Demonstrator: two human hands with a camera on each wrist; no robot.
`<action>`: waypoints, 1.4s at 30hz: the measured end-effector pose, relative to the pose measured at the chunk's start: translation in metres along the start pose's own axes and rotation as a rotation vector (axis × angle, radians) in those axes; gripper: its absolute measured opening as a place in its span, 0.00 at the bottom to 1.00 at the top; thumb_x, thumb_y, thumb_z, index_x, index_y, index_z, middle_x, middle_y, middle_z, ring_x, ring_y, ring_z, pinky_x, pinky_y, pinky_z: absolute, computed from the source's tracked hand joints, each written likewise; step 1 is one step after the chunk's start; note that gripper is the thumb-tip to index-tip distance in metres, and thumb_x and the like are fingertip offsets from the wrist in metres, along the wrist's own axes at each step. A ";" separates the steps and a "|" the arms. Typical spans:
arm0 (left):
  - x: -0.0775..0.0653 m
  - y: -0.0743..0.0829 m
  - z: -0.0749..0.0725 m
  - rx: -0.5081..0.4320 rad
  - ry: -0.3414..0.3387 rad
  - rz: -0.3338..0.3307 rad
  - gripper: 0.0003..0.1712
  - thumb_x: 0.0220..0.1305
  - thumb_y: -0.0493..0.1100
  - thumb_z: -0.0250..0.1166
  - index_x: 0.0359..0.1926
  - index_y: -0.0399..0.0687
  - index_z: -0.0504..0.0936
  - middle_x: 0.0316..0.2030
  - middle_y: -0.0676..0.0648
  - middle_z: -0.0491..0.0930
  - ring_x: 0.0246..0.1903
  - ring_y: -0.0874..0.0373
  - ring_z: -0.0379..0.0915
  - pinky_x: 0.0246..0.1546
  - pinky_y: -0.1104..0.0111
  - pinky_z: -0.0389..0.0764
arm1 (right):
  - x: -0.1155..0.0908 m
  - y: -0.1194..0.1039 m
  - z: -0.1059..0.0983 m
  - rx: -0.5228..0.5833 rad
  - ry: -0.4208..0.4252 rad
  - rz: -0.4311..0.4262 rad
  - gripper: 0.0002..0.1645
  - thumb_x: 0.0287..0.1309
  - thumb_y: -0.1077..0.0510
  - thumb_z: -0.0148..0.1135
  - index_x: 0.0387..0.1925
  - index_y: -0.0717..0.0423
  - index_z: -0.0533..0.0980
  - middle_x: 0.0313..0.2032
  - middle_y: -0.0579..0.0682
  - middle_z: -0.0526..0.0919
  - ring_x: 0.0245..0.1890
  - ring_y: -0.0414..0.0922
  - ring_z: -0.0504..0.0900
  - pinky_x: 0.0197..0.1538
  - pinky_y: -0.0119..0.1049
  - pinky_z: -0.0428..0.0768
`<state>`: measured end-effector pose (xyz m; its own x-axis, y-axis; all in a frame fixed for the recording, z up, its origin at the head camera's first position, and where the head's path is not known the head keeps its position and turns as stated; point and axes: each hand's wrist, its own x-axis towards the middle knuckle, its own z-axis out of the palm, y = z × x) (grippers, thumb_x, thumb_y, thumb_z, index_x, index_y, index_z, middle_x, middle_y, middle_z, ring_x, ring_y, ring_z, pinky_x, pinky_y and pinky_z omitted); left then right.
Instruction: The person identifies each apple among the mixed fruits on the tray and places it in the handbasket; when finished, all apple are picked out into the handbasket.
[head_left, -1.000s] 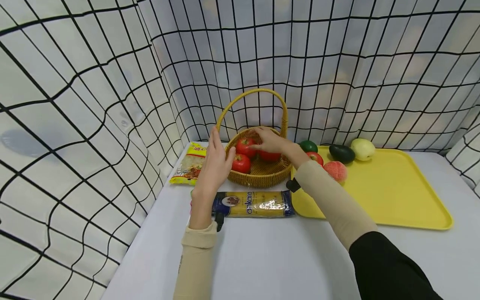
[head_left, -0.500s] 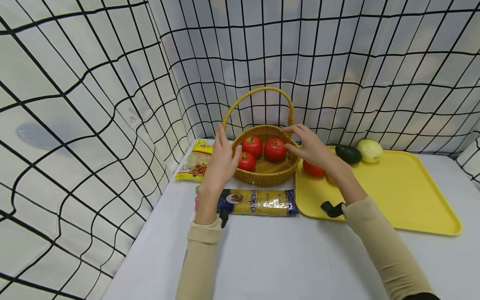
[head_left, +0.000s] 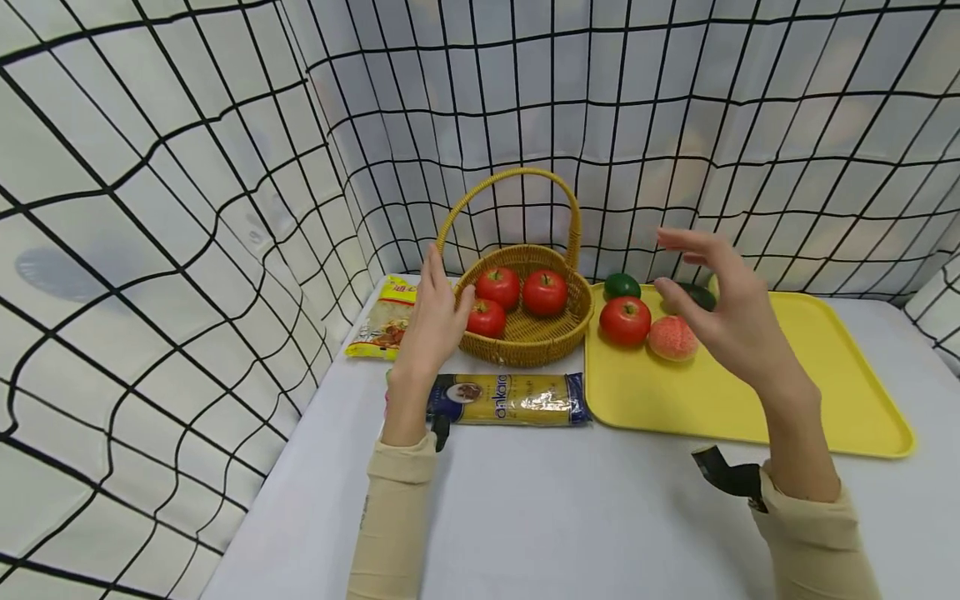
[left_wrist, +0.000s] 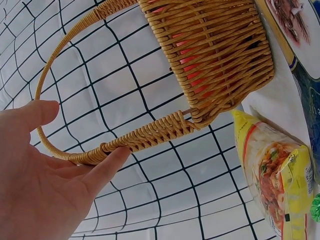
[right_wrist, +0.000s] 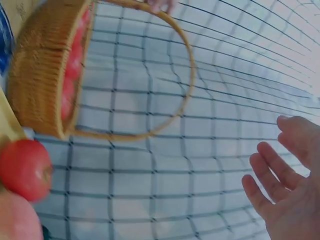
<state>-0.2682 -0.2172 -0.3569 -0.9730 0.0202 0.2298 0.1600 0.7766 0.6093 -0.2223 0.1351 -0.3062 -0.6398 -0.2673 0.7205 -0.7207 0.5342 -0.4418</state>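
Note:
A wicker basket (head_left: 525, 353) with a tall arched handle holds three glossy red round fruits (head_left: 545, 293). My left hand (head_left: 431, 325) is at the basket's left side; in the left wrist view its extended fingers (left_wrist: 111, 162) touch the handle (left_wrist: 150, 132), thumb apart from it. My right hand (head_left: 738, 321) hovers over the yellow tray (head_left: 750, 408) with fingers spread and nothing in them. On the tray, another red round fruit (head_left: 625, 322) lies beside a pink peach (head_left: 672, 338). A dark green avocado-like item (head_left: 699, 296) is partly hidden behind my right hand.
A pasta packet (head_left: 517, 400) lies in front of the basket. A yellow food packet (head_left: 382, 321) is at its left. A green round item (head_left: 622, 286) sits at the tray's back left. Black wire mesh (head_left: 637, 125) stands behind and on the left.
My right hand has left the basket and moved right, over the tray, uncovering the fruits in the basket. My left hand stays by the handle.

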 end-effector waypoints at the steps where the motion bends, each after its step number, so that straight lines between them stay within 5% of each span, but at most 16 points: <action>1: 0.000 0.000 0.000 0.001 0.001 0.000 0.49 0.81 0.59 0.46 0.82 0.51 0.23 0.83 0.46 0.25 0.84 0.48 0.29 0.82 0.49 0.51 | -0.003 -0.004 -0.006 -0.018 0.021 -0.002 0.38 0.57 0.74 0.69 0.69 0.54 0.71 0.65 0.54 0.80 0.65 0.32 0.74 0.69 0.21 0.67; 6: -0.001 -0.001 -0.002 0.013 0.013 -0.003 0.50 0.80 0.58 0.48 0.82 0.50 0.24 0.83 0.45 0.25 0.83 0.45 0.33 0.80 0.46 0.53 | -0.013 -0.026 -0.032 -0.115 0.102 -0.026 0.36 0.58 0.72 0.68 0.68 0.57 0.72 0.63 0.57 0.81 0.66 0.34 0.74 0.72 0.22 0.66; 9: -0.002 -0.002 -0.002 0.015 0.010 -0.009 0.50 0.80 0.59 0.48 0.82 0.50 0.24 0.83 0.45 0.25 0.83 0.44 0.34 0.80 0.46 0.54 | -0.018 -0.042 -0.045 -0.156 0.142 -0.045 0.28 0.69 0.56 0.63 0.67 0.61 0.73 0.61 0.61 0.81 0.67 0.30 0.73 0.73 0.22 0.66; 13: -0.002 -0.005 -0.002 0.011 0.003 -0.010 0.50 0.80 0.59 0.48 0.82 0.51 0.24 0.83 0.46 0.25 0.83 0.45 0.33 0.80 0.46 0.53 | -0.026 -0.059 -0.058 -0.135 0.242 -0.078 0.36 0.73 0.40 0.57 0.64 0.68 0.74 0.57 0.65 0.82 0.64 0.27 0.74 0.72 0.23 0.68; 20: -0.005 -0.012 0.000 0.040 0.013 -0.002 0.49 0.81 0.58 0.48 0.82 0.47 0.26 0.83 0.45 0.26 0.83 0.44 0.34 0.80 0.47 0.53 | -0.037 -0.063 -0.068 0.082 0.422 -0.168 0.26 0.68 0.60 0.63 0.55 0.80 0.72 0.57 0.63 0.83 0.60 0.45 0.83 0.72 0.35 0.74; 26: -0.004 -0.010 -0.002 0.044 0.026 0.010 0.50 0.80 0.58 0.48 0.82 0.47 0.26 0.83 0.45 0.26 0.83 0.45 0.34 0.80 0.48 0.54 | -0.034 -0.061 -0.070 0.065 0.458 -0.171 0.27 0.68 0.57 0.64 0.54 0.79 0.73 0.58 0.63 0.82 0.61 0.48 0.81 0.72 0.35 0.72; 31: -0.003 -0.007 -0.005 0.056 0.025 0.012 0.50 0.80 0.58 0.47 0.82 0.49 0.24 0.83 0.44 0.25 0.83 0.45 0.33 0.81 0.47 0.52 | -0.022 -0.056 -0.060 -0.051 0.366 -0.105 0.32 0.71 0.48 0.61 0.60 0.73 0.74 0.60 0.64 0.80 0.65 0.45 0.76 0.72 0.30 0.69; 35: -0.003 -0.004 -0.004 0.054 0.027 0.012 0.50 0.80 0.57 0.48 0.82 0.49 0.23 0.83 0.44 0.26 0.83 0.44 0.33 0.81 0.47 0.51 | -0.015 -0.035 -0.047 -0.144 0.187 -0.029 0.30 0.69 0.57 0.62 0.69 0.59 0.71 0.68 0.60 0.73 0.71 0.50 0.70 0.76 0.31 0.65; 38: -0.002 -0.001 -0.002 0.050 0.025 0.021 0.50 0.80 0.58 0.48 0.82 0.49 0.24 0.83 0.44 0.26 0.83 0.44 0.34 0.81 0.47 0.52 | -0.013 -0.014 -0.036 -0.154 0.084 0.019 0.38 0.63 0.66 0.67 0.73 0.50 0.68 0.72 0.56 0.69 0.73 0.54 0.67 0.77 0.39 0.66; 42: -0.001 0.001 0.002 0.044 0.019 0.022 0.50 0.80 0.59 0.48 0.81 0.51 0.22 0.83 0.46 0.25 0.83 0.44 0.34 0.81 0.47 0.53 | -0.012 0.017 -0.018 -0.161 -0.004 0.065 0.40 0.62 0.64 0.69 0.73 0.47 0.67 0.73 0.56 0.67 0.73 0.57 0.66 0.74 0.56 0.69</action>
<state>-0.2670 -0.2152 -0.3576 -0.9660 0.0256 0.2574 0.1733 0.8029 0.5704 -0.2223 0.1613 -0.3125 -0.6849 -0.2312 0.6910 -0.6260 0.6719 -0.3957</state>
